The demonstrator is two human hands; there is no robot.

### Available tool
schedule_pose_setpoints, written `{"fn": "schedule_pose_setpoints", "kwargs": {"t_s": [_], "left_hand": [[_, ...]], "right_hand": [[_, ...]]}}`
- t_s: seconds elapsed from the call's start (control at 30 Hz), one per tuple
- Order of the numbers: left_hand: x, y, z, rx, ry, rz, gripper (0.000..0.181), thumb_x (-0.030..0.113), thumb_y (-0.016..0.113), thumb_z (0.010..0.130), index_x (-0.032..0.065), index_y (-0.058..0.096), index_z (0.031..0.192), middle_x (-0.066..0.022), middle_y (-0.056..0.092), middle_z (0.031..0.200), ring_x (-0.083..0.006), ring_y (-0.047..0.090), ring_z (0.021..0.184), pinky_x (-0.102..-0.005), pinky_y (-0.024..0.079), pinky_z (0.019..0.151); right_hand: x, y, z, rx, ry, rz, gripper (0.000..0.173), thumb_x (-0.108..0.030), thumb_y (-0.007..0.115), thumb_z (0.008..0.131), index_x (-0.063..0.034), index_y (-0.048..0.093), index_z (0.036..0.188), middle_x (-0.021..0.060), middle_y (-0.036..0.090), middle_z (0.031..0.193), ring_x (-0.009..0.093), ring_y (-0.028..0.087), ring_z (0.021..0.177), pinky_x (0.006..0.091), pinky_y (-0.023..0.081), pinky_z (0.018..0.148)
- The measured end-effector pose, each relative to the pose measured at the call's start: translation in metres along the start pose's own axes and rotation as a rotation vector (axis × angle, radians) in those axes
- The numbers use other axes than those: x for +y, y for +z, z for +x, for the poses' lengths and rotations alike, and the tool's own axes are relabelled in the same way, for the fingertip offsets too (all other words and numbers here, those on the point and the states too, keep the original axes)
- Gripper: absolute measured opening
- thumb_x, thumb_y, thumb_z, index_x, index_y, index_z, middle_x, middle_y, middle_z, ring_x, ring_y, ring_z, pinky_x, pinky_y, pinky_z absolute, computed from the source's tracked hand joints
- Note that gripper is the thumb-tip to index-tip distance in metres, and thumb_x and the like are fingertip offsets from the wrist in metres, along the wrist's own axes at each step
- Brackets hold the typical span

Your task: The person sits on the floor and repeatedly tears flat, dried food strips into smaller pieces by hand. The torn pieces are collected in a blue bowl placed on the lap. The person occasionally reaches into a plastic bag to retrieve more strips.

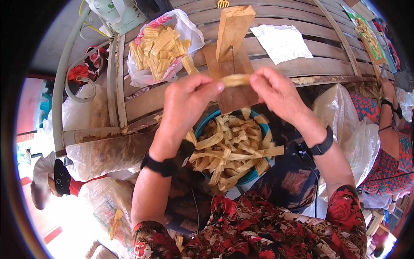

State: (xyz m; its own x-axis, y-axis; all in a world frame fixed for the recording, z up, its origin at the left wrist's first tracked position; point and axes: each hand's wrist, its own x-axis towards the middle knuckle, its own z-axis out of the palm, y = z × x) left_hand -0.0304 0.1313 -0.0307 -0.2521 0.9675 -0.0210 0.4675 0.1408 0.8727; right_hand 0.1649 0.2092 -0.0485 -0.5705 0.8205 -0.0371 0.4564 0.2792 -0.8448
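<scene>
Between my left hand [194, 94] and my right hand [275, 90] a pale yellow strip of dried plant husk [237, 80] is held level, one end in each hand's fingers; it looks slightly blurred. Right behind it stands a wooden block [231, 32], upright on a flat board [236, 98], with a thin metal spike in front of the block. Below my hands, a teal basin [271, 136] holds a heap of husk strips [233, 145]. A plastic bag [194, 29] at the back left holds folded husk pieces [160, 48].
The board rests on a slatted wooden bench [310, 66] with a metal frame [59, 97] at its left. White paper [281, 42] and a yellow fork-like piece [223, 3] lie on the slats. Plastic sacks [339, 116] stand nearby. Another person's arm [389, 123] is at the far right.
</scene>
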Motion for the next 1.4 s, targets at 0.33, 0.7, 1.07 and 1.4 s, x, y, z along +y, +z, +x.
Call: {"fn": "schedule_pose_setpoints", "kwargs": {"t_s": [0.33,0.7,1.07,1.4], "left_hand": [[0.007,-0.002,0.011,-0.228,-0.289,-0.192,0.035,0.036,0.066,0.081,0.0013,0.064,0.077,0.001,0.055,0.059,-0.0071,0.053,0.053,-0.0211,0.039,0.045],[0.041,-0.039,-0.083,-0.443,-0.212,-0.569,0.034,0.031,0.061,0.085,0.0006,0.062,0.1,-0.0026,0.058,0.078,-0.01,0.052,0.065,-0.0228,0.041,0.056],[0.074,-0.023,-0.099,-0.319,-0.239,-0.675,0.018,-0.004,0.048,0.071,0.0005,0.056,0.087,-0.0048,0.061,0.082,-0.0105,0.057,0.073,-0.0236,0.046,0.067],[0.064,-0.019,-0.105,-0.243,-0.051,-0.491,0.014,-0.009,0.049,0.077,-0.0002,0.056,0.086,-0.0025,0.061,0.08,-0.008,0.058,0.073,-0.0204,0.047,0.065]], "right_hand": [[-0.004,-0.002,-0.002,0.137,-0.144,-0.199,0.058,-0.058,0.049,0.083,-0.0043,0.064,0.099,0.0133,0.059,0.099,0.026,0.059,0.082,0.0341,0.047,0.071],[-0.078,-0.006,-0.073,0.236,-0.167,0.942,0.029,-0.025,0.051,0.092,0.0038,0.057,0.09,0.0124,0.063,0.079,0.019,0.065,0.066,0.0279,0.053,0.06],[-0.062,0.03,-0.106,0.125,-0.011,0.6,0.025,-0.022,0.05,0.093,-0.0001,0.056,0.084,0.0004,0.056,0.064,0.004,0.052,0.051,0.0175,0.041,0.046],[-0.053,0.04,-0.104,0.142,-0.032,0.819,0.023,-0.023,0.053,0.092,-0.0038,0.054,0.08,-0.0039,0.051,0.06,0.001,0.046,0.049,0.0155,0.035,0.042]]}}
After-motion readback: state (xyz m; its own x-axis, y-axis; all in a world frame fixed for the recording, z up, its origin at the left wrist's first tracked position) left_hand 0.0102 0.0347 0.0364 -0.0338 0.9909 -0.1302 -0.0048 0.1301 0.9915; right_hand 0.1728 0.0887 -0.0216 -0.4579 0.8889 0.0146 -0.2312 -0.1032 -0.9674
